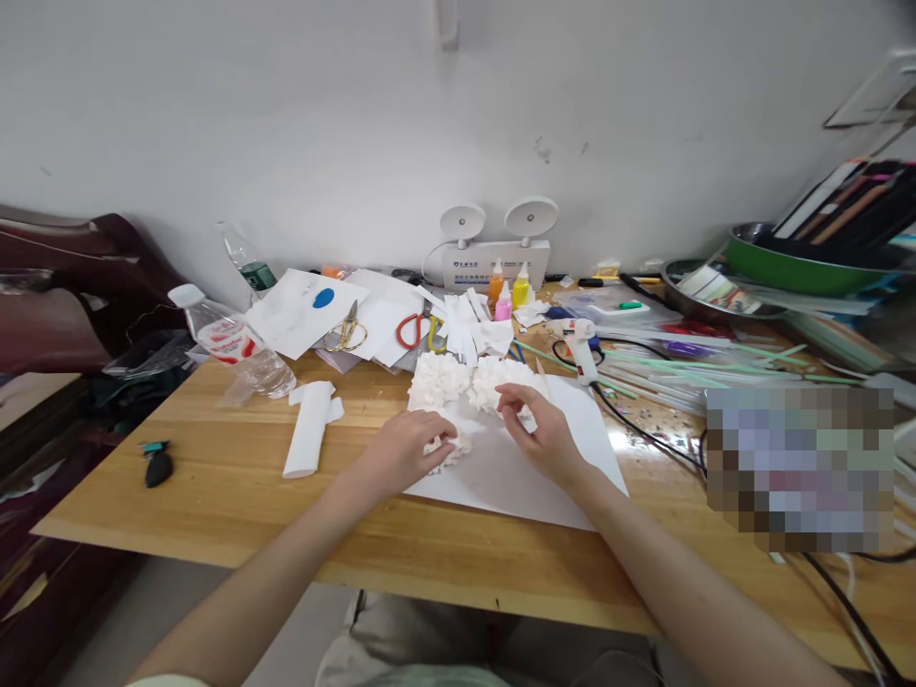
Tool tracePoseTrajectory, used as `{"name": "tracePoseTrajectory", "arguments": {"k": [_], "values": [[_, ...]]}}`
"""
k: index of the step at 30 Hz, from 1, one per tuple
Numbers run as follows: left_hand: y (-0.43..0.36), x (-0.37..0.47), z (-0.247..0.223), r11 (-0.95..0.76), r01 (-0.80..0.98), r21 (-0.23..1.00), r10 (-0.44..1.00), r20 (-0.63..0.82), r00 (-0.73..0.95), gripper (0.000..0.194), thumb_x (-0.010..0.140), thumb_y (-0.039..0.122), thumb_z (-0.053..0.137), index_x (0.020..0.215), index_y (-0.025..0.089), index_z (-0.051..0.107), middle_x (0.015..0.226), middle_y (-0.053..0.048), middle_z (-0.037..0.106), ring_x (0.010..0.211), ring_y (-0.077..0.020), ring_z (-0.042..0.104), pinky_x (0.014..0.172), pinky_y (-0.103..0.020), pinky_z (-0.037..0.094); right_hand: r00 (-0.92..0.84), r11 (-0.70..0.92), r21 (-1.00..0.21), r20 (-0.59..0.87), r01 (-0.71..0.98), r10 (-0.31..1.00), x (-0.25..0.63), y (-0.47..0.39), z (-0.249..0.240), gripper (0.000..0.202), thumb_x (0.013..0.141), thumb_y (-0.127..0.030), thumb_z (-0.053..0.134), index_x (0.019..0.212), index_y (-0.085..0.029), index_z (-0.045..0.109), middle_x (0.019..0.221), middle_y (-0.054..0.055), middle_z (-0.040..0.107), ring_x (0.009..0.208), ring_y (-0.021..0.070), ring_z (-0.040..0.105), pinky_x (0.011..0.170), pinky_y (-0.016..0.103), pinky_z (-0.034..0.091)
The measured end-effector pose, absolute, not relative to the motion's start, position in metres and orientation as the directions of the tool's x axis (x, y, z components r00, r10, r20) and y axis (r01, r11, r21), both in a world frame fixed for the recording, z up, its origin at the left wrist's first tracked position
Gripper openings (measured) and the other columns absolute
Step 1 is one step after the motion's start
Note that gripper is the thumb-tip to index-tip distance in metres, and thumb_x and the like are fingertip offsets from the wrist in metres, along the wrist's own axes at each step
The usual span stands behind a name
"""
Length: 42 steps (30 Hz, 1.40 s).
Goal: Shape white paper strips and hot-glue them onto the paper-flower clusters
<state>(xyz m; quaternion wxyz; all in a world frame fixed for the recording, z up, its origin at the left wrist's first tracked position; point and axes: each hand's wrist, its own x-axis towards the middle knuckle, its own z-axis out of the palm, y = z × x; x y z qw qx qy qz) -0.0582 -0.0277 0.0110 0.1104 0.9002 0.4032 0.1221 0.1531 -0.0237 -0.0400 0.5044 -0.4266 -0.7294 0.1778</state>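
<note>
My left hand (415, 450) is curved around a small clump of ruffled white paper (455, 452), part of which shows past the thumb and fingers. My right hand (540, 431) hovers beside it with thumb and forefinger drawn close together; anything between the tips is too small to make out. Just beyond the hands are two larger ruffled white paper clumps, one on the left (438, 378) and one on the right (487, 378), partly behind my right fingers. All of these lie on or at the edge of a flat white sheet (572, 487).
A glue gun (578, 345) with a black cable lies to the right, near pale green and clear sticks. Behind are paint bottles (504, 303), paper strips (464, 324), red-handled scissors (409, 331) and gold scissors (346, 334). To the left are a water bottle (239, 343) and a white roll (310, 434).
</note>
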Motion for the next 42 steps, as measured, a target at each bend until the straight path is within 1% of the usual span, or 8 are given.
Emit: {"name": "tracePoseTrajectory", "arguments": {"k": [6, 10, 14, 17, 22, 30, 36, 42], "values": [[-0.024, -0.052, 0.007, -0.677, 0.72, 0.151, 0.735, 0.082, 0.674, 0.013, 0.081, 0.023, 0.048, 0.082, 0.019, 0.059, 0.077, -0.002, 0.064, 0.073, -0.0166, 0.057, 0.063, -0.027, 0.039, -0.119, 0.582, -0.684, 0.598, 0.44, 0.793, 0.154, -0.023, -0.039, 0.026, 0.079, -0.011, 0.046, 0.103, -0.019, 0.05, 0.079, 0.004, 0.058, 0.074, 0.0149, 0.055, 0.067, 0.028, 0.045], [-0.022, -0.049, 0.006, -0.696, 0.715, 0.062, 0.718, 0.077, 0.692, 0.011, 0.079, 0.021, 0.048, 0.079, 0.019, 0.059, 0.075, -0.002, 0.063, 0.073, -0.0173, 0.057, 0.063, -0.028, 0.039, -0.113, 0.586, -0.676, 0.607, 0.447, 0.787, 0.156, -0.023, -0.039, 0.025, 0.08, -0.013, 0.045, 0.103, -0.019, 0.05, 0.079, 0.004, 0.058, 0.072, 0.0147, 0.055, 0.066, 0.029, 0.045], [-0.021, -0.046, 0.006, -0.713, 0.702, -0.001, 0.7, 0.069, 0.711, 0.011, 0.077, 0.018, 0.049, 0.079, 0.019, 0.06, 0.075, -0.002, 0.062, 0.074, -0.0177, 0.056, 0.064, -0.028, 0.038, -0.103, 0.582, -0.678, 0.608, 0.448, 0.787, 0.157, -0.023, -0.039, 0.024, 0.08, -0.013, 0.045, 0.102, -0.018, 0.05, 0.078, 0.004, 0.058, 0.071, 0.0144, 0.054, 0.065, 0.028, 0.045], [-0.021, -0.044, 0.007, -0.716, 0.698, -0.019, 0.696, 0.062, 0.716, 0.013, 0.078, 0.018, 0.048, 0.08, 0.019, 0.06, 0.076, -0.002, 0.062, 0.075, -0.0178, 0.056, 0.063, -0.028, 0.038, -0.094, 0.58, -0.68, 0.609, 0.449, 0.787, 0.158, -0.023, -0.039, 0.024, 0.08, -0.013, 0.046, 0.102, -0.018, 0.051, 0.078, 0.005, 0.058, 0.07, 0.0142, 0.054, 0.064, 0.028, 0.045], [-0.022, -0.042, 0.007, -0.704, 0.71, -0.012, 0.708, 0.079, 0.702, 0.011, 0.078, 0.019, 0.048, 0.085, 0.019, 0.057, 0.077, -0.002, 0.062, 0.075, -0.0176, 0.056, 0.063, -0.027, 0.038, -0.085, 0.583, -0.68, 0.616, 0.445, 0.783, 0.16, -0.022, -0.038, 0.025, 0.079, -0.011, 0.046, 0.102, -0.019, 0.051, 0.077, 0.004, 0.058, 0.069, 0.014, 0.054, 0.065, 0.028, 0.046], [-0.019, -0.04, 0.006, -0.696, 0.717, -0.041, 0.715, 0.046, 0.697, 0.006, 0.077, 0.018, 0.048, 0.077, 0.018, 0.054, 0.073, -0.001, 0.061, 0.07, -0.0167, 0.055, 0.06, -0.027, 0.036, -0.079, 0.585, -0.684, 0.618, 0.437, 0.782, 0.16, -0.022, -0.038, 0.026, 0.078, -0.011, 0.046, 0.102, -0.019, 0.051, 0.076, 0.003, 0.057, 0.068, 0.0137, 0.053, 0.064, 0.027, 0.046], [-0.017, -0.04, 0.006, -0.703, 0.708, -0.066, 0.708, 0.028, 0.706, 0.011, 0.08, 0.019, 0.046, 0.076, 0.017, 0.056, 0.072, -0.003, 0.062, 0.071, -0.017, 0.055, 0.061, -0.027, 0.037, -0.079, 0.588, -0.675, 0.624, 0.446, 0.777, 0.161, -0.021, -0.037, 0.025, 0.078, -0.012, 0.045, 0.101, -0.019, 0.051, 0.076, 0.003, 0.058, 0.068, 0.0138, 0.054, 0.064, 0.027, 0.045], [-0.014, -0.042, 0.009, -0.732, 0.678, -0.067, 0.677, 0.044, 0.735, 0.011, 0.079, 0.018, 0.05, 0.072, 0.016, 0.058, 0.068, -0.003, 0.062, 0.069, -0.0174, 0.055, 0.06, -0.028, 0.037, -0.077, 0.575, -0.687, 0.61, 0.445, 0.789, 0.161, -0.022, -0.038, 0.024, 0.079, -0.014, 0.045, 0.101, -0.02, 0.051, 0.076, 0.003, 0.058, 0.068, 0.0145, 0.054, 0.062, 0.028, 0.045]]}}
